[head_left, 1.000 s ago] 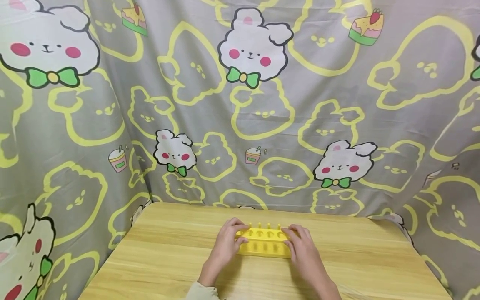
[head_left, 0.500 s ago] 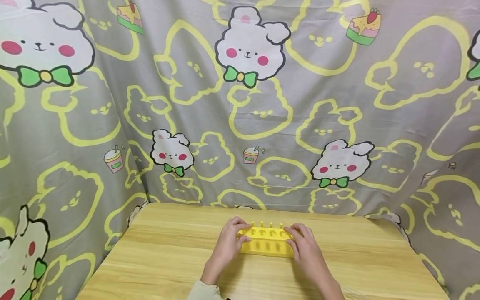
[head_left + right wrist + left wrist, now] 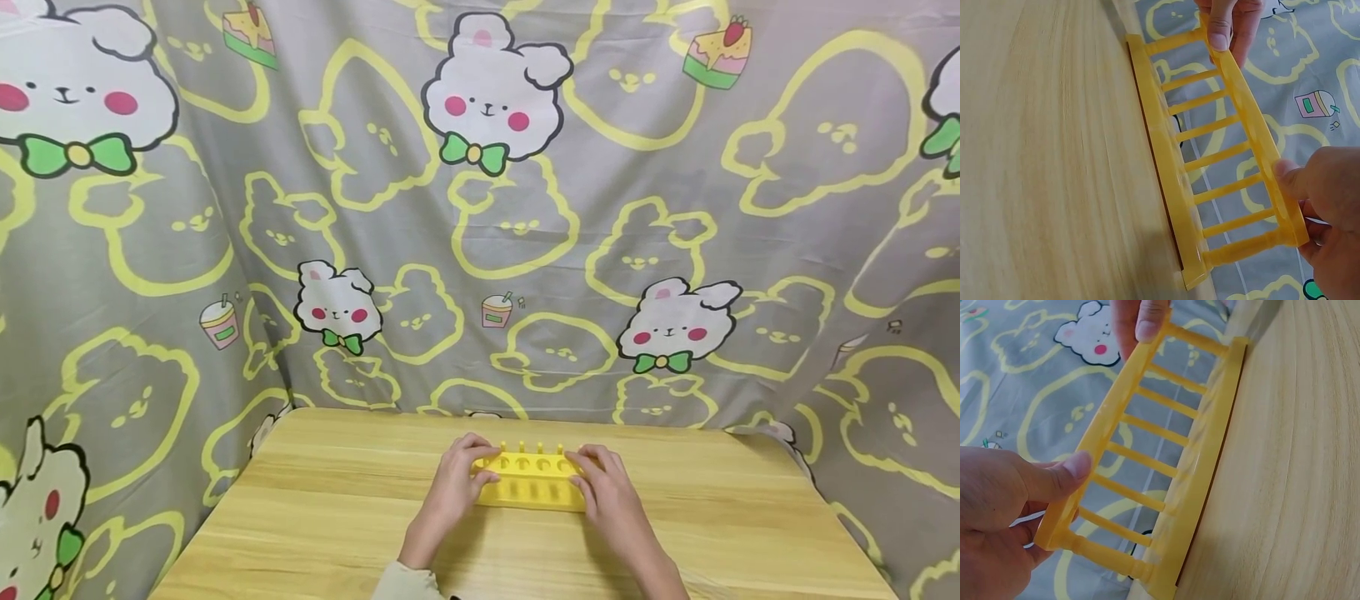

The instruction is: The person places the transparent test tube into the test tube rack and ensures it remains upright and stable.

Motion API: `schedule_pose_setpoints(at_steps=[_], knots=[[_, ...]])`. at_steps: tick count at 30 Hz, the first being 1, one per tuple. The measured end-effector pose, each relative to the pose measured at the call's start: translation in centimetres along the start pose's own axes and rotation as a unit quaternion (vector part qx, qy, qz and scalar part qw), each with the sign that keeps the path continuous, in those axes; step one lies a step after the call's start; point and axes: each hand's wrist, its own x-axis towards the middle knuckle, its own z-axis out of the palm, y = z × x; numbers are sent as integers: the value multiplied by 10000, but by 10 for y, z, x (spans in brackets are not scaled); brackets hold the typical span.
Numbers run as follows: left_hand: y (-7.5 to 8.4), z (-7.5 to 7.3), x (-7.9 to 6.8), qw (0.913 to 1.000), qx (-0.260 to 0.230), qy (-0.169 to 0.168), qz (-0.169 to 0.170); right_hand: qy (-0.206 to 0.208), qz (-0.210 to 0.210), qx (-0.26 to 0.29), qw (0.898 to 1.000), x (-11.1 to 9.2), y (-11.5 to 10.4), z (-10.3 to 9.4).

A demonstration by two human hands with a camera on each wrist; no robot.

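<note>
A yellow plastic test tube rack [image 3: 531, 493] stands upright on the wooden table, its row of round holes on top and several short pegs along the back. My left hand [image 3: 453, 479] grips the left end of its upper bar, thumb in front and fingers behind. At the right end, my right hand [image 3: 611, 490] holds the same bar in a similar way. In the left wrist view, the left hand [image 3: 997, 500] pinches the bar near the corner post. The right wrist view has the right hand [image 3: 1335, 194] at the opposite corner, with the rack's base [image 3: 1163, 165] on the tabletop.
The wood-grain table [image 3: 330, 492] spreads around the rack on all sides. A grey curtain [image 3: 420, 225] with rabbit prints hangs behind the table and along both sides. A light sleeve [image 3: 407, 582] covers the left forearm.
The head view has turned slightly to the right, so the curtain prints sit further left. Both hands keep their hold on the test tube rack, which stays nearly in place.
</note>
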Motion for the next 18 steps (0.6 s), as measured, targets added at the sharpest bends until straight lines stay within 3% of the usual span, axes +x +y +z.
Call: schedule_pose_setpoints(at_steps=[18], knots=[[0, 0, 1, 9999, 34, -94, 15, -118, 3, -78, 9999, 0, 1, 1]])
